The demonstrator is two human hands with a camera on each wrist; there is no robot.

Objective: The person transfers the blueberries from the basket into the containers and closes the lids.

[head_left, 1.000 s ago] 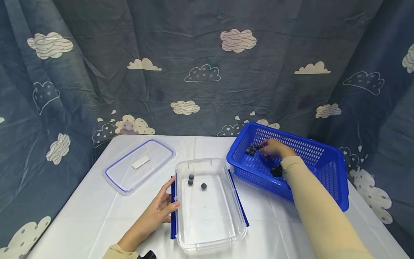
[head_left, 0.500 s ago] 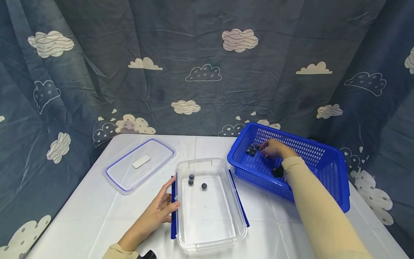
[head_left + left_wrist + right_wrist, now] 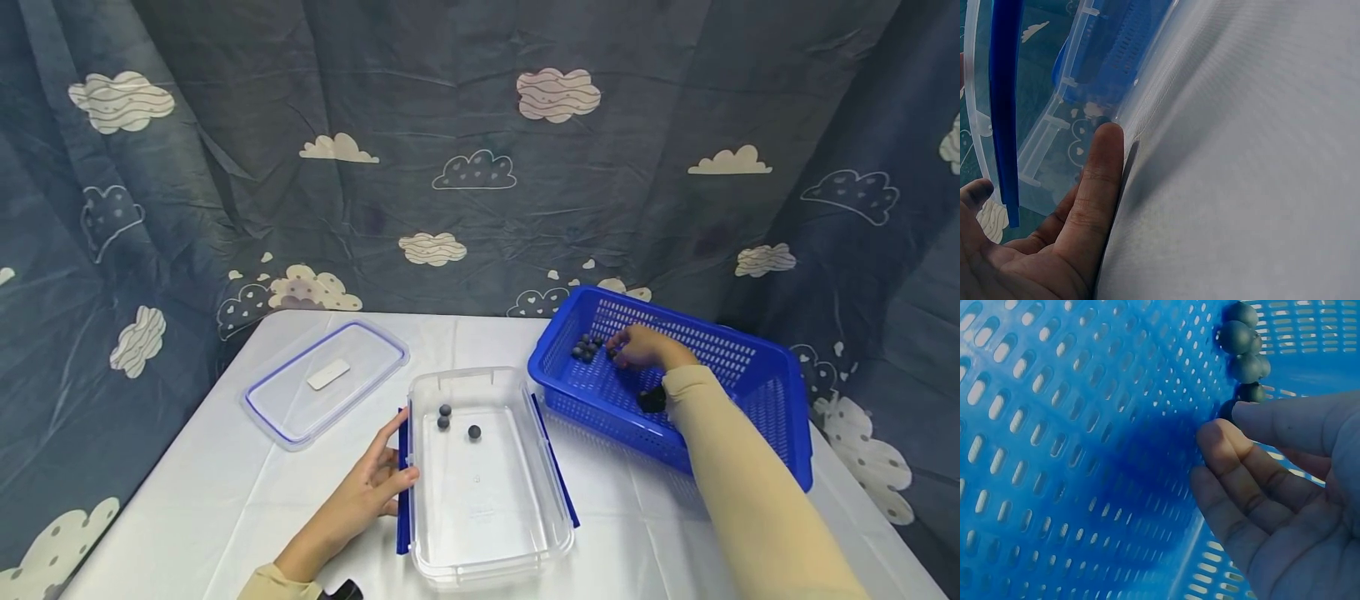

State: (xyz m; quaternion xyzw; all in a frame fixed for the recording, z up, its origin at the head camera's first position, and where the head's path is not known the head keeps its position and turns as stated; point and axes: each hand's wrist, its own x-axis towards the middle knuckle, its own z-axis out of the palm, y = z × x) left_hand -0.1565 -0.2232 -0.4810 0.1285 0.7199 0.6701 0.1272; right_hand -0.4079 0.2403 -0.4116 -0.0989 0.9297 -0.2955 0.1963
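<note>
A clear plastic food container [image 3: 487,500] with blue side flaps stands at the table's front middle; three blueberries [image 3: 474,432] lie inside. My left hand [image 3: 367,492] holds its left side, thumb at the rim and fingers along the flap [image 3: 1005,112]. Inside the blue basket [image 3: 607,400] on the right, my right hand [image 3: 643,346] reaches down. Its thumb and fingertips pinch a blueberry [image 3: 1227,411], partly hidden behind them. Several more blueberries [image 3: 1238,337] cluster just beyond the fingertips, by the basket's far left corner.
A clear lid [image 3: 281,408] with a blue seal and a white label lies at the table's back left. White cloth covers the table [image 3: 202,500]. A dark cloud-print curtain [image 3: 480,208] hangs behind and at both sides.
My right hand has shifted slightly right within the basket, and a dark blueberry now shows at its fingertips. The left hand and container stay in place.
</note>
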